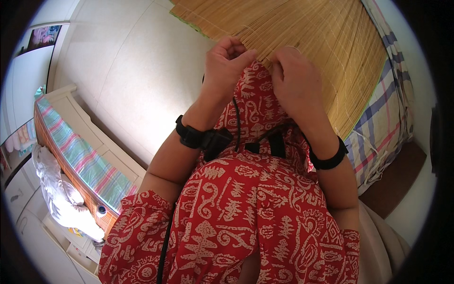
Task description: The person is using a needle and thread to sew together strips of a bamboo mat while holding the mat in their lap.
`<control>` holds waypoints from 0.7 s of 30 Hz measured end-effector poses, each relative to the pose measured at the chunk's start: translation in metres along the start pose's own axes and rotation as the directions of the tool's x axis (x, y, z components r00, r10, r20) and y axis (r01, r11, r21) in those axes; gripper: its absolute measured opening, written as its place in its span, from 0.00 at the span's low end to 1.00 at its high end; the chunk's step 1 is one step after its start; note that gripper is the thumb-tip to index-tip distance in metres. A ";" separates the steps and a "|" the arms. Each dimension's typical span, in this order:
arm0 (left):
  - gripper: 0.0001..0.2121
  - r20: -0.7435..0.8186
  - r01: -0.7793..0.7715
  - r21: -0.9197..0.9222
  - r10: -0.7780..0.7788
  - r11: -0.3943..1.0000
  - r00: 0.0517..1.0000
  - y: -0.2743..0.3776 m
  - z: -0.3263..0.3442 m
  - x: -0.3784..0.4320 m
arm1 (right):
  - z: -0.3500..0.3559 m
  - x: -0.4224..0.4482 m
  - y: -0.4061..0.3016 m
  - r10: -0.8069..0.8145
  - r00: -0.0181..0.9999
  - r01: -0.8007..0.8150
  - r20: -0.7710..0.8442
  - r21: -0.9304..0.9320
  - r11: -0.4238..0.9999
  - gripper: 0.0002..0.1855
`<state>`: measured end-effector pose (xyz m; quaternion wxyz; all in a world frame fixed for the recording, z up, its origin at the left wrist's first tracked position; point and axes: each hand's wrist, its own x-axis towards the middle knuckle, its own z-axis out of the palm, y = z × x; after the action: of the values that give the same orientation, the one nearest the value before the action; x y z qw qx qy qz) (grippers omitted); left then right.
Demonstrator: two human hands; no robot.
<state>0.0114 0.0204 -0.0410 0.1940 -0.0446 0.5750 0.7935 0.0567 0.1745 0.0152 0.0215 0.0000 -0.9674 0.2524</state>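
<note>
A woven straw mat [340, 64] with rows of white stitching and a green-edged border spreads out before me. My left hand [227, 65] pinches the mat's near edge between thumb and curled fingers. Just to the right, my right hand [298, 80] has its fingers bent down on the same edge; its fingertips are mostly hidden behind the hand. Between the two hands, a narrow stretch of straw ends shows above my red patterned clothing [259, 96]. Black straps [191, 136] circle both wrists, and the left one carries a small dark device.
At the right, a checked cloth [376, 120] lies under the mat, beside a brown board [393, 179]. A pale floor [142, 64] extends left. Further left stands a cream bed frame [106, 156] with a striped cloth [76, 149] and white fabric [60, 188]. Black cables hang by my lap.
</note>
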 end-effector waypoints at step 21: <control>0.04 0.102 0.345 -0.434 -0.335 0.832 0.937 0.002 0.000 -0.002 | 0.006 -0.001 0.002 0.123 0.992 -0.122 0.005 0.173 0.977 0.04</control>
<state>0.0127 0.0197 -0.0385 0.3227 -0.1807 0.3588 0.8570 0.0575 0.1731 0.0091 0.0086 -0.0585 -0.9399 0.3361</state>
